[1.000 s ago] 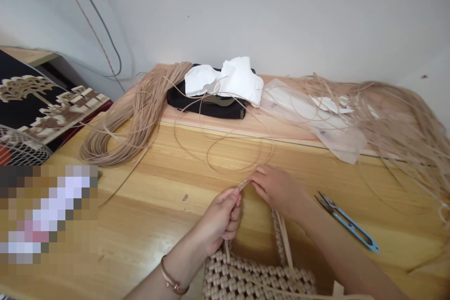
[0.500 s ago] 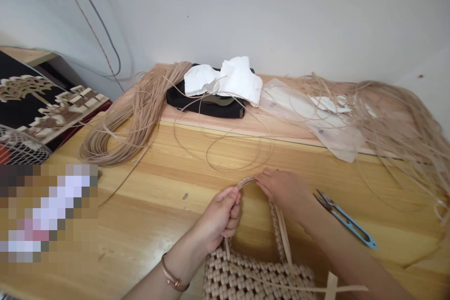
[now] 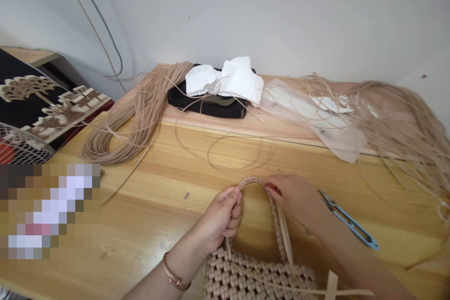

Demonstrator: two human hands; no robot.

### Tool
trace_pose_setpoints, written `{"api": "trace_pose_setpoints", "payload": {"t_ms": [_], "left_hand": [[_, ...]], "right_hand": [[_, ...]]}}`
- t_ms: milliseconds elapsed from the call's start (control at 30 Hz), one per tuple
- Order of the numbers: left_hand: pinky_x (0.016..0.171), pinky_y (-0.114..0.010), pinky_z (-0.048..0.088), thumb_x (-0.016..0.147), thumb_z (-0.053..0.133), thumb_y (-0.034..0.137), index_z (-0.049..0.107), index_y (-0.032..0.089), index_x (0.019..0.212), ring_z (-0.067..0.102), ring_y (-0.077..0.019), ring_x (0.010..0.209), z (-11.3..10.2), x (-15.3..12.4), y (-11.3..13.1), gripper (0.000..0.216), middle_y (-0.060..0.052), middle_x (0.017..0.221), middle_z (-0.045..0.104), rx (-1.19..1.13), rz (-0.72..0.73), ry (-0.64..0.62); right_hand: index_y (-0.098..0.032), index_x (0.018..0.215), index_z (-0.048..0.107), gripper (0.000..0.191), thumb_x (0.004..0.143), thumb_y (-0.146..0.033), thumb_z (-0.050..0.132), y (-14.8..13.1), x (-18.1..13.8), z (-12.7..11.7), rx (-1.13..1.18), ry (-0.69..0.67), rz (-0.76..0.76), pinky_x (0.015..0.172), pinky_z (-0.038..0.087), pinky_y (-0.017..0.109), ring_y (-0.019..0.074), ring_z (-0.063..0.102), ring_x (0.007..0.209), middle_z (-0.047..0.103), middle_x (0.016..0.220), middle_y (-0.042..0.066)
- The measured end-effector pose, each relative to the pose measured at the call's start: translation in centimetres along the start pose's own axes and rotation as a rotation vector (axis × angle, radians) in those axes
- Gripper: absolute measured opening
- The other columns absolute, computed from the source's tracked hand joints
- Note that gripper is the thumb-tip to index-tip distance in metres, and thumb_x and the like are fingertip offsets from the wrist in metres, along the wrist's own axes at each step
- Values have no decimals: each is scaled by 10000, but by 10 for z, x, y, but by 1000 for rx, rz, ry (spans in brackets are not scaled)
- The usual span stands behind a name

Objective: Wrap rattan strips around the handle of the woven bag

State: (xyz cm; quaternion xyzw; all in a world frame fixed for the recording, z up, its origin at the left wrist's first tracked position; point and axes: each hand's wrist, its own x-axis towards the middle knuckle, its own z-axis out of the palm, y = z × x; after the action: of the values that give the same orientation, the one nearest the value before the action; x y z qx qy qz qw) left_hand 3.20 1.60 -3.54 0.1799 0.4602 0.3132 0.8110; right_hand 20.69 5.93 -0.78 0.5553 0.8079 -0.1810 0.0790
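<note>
A woven bag lies at the near edge of the wooden table, cut off by the bottom of the view; its braided handle rises from the bag's top edge as a narrow arch, its long axis running away from the person, the crown of the arch pointing toward the wall.

The left hand is closed in a loose fist on the left side of the arch, thumb and forefinger pinched together on the braid just below the crown; a bracelet sits on that wrist. The right hand lies palm down on the right side, its fingertips pressed together on the braid near the crown; the handle's right leg runs down from under it to the bag.

Blue-handled snips lie on the table just beside the right hand, their long axis slanting toward the right. Farther off, a coil of cane strips lies at the left; a black pouch with white tissue on it sits near the wall; loose strips sprawl at the right.
</note>
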Motion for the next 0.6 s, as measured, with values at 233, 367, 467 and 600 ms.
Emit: {"api": "trace_pose_setpoints", "payload": {"t_ms": [233,367,467,600], "left_hand": [[303,-129,45,905,381,319,341,209,704,66,-31,352,1,-1,0,232,109,463,265,-9,-8,10],[298,-127,45,918,356,301,336,208,697,56,-32,357,1,-1,1,240,112,452,237,-7,-12,8],[297,-124,49,922,351,303,335,207,696,61,-30,356,0,0,1,246,112,452,237,-5,-11,8],[296,-124,52,928,342,310,335,205,700,72,-27,353,-2,1,-1,251,110,458,252,-6,1,3]], "right_hand": [[-180,825,700,206,844,-161,495,1,3,3,80,56,60,636,359,264,199,613,762,698,831,55],[-165,790,705,209,824,-141,500,-1,5,1,127,84,77,635,360,256,190,612,739,698,798,63],[-172,794,705,198,814,-143,511,-1,6,2,164,110,86,638,368,254,189,614,736,700,804,61],[-172,789,703,190,794,-127,519,-1,7,4,215,128,92,639,381,249,180,615,718,700,787,57]]}}
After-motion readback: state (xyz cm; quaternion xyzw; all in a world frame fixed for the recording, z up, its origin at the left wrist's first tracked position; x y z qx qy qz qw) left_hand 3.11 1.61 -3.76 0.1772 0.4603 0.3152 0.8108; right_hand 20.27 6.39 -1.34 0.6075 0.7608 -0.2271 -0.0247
